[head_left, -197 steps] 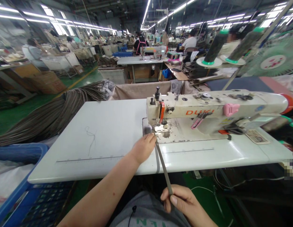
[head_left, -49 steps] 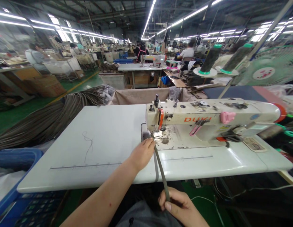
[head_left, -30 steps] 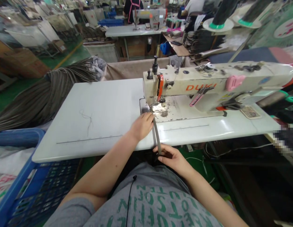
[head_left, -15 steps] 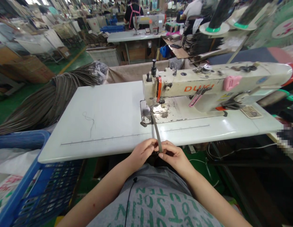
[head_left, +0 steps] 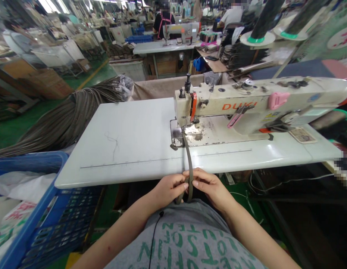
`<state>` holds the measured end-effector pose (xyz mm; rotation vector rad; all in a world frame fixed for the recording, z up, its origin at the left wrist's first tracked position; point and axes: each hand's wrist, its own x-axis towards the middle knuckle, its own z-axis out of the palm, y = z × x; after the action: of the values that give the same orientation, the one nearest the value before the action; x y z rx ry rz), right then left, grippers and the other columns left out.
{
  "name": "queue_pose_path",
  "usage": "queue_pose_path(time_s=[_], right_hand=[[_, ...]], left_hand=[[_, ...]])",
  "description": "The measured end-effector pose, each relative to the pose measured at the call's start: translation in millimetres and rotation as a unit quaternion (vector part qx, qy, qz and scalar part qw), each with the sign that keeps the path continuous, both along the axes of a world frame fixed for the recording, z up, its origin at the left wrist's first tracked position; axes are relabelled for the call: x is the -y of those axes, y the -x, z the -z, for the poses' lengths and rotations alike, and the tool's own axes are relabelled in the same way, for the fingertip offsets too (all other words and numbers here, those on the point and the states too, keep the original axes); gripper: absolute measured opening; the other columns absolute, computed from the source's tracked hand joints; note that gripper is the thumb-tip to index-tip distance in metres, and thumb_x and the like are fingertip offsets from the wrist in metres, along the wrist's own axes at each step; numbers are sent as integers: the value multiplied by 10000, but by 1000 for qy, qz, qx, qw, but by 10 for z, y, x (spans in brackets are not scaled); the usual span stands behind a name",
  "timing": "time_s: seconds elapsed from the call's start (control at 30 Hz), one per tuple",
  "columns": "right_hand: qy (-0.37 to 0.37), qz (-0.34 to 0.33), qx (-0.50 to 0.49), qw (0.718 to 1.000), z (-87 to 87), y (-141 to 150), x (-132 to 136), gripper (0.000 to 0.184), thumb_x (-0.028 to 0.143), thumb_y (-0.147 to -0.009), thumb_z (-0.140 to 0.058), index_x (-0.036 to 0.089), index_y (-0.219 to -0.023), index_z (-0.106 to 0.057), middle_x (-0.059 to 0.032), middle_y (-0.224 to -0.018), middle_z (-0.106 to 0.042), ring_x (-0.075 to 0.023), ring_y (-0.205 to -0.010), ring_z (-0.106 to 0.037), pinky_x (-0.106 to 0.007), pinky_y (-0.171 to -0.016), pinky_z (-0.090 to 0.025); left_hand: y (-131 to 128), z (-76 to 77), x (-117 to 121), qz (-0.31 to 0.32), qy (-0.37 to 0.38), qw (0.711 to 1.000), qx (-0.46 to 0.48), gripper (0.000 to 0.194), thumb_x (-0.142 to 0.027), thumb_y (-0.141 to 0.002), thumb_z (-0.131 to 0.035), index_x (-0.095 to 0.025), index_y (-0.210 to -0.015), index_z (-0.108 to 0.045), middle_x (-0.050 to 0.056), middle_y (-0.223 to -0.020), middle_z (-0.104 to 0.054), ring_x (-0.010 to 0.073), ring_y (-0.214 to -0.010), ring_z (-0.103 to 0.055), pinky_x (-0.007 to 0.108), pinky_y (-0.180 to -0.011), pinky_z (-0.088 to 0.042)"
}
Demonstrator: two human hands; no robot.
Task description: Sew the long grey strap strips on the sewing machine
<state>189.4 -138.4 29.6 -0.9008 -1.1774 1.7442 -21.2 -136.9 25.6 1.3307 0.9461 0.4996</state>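
A narrow olive-grey fabric strip [head_left: 189, 160] runs from under the needle area of the sewing machine [head_left: 218, 101] over the table's front edge. Just past that edge, it bends into a loop near my shirt. My left hand [head_left: 173, 186] is closed, thumb and fingers pinching the strip on the loop's left side. On the other side, my right hand [head_left: 208, 185] has its fingertips closed on the strip, thumb in front and fingers behind. Both hands nearly touch each other. The strip's lower end is partly hidden between my hands and shirt.
The white sewing table [head_left: 134, 138] bears a printed ruler line and a loose thread [head_left: 115, 144]. A blue crate [head_left: 58, 209] with white bags stands at left, below a long bundle of grey strips [head_left: 58, 116]. Thread cones [head_left: 264, 22] rise at right; other people sit farther back.
Both hands have shifted slightly lower, and more of the strip shows, now looped beneath them. The whole view has moved a little, placing the machine farther right.
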Motion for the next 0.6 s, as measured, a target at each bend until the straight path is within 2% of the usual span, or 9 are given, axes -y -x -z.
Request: queue_pose_path(time_s=[0.1, 0.27, 0.43, 0.6], right_hand=[[15, 3, -17, 1000, -20, -1, 14, 253, 306, -870, -783, 296, -1118, -833, -32, -1031, -678, -224, -973, -660, -364, -944, -530], [6, 6, 2, 1000, -11, -25, 22, 254, 274, -875, -770, 280, -1123, -822, -26, -994, -683, -207, -939, -660, -346, -909, -532], [-48, -4, 43, 998, -41, -31, 33, 252, 255, -905, -736, 283, -1147, -802, -17, -994, -662, -190, -913, -683, -324, -867, -548], [-159, 41, 128, 978, -54, 14, 67, 320, 198, -950, -642, 293, -1230, -764, -14, -924, -635, -180, -834, -665, -334, -815, -553]], left_hand=[[-30, -50, 18, -9, 32, 999, 22, 345, -482, -952, -593, -148, -1011, -660, 48, -929, -709, 65, -473, -531, 186, -382, -422], [-53, -63, 41, -29, 19, 998, 45, 354, -480, -925, -640, -138, -1012, -674, 44, -887, -679, 110, -589, -629, 203, -437, -530], [-57, -34, 47, -39, 14, 999, 21, 315, -428, -914, -658, -133, -1024, -661, 55, -878, -723, 59, -450, -522, 162, -343, -396], [-73, -26, 15, -35, -23, 999, -15, 270, -395, -946, -596, -147, -1015, -677, 46, -901, -718, 57, -474, -539, 166, -378, -438]])
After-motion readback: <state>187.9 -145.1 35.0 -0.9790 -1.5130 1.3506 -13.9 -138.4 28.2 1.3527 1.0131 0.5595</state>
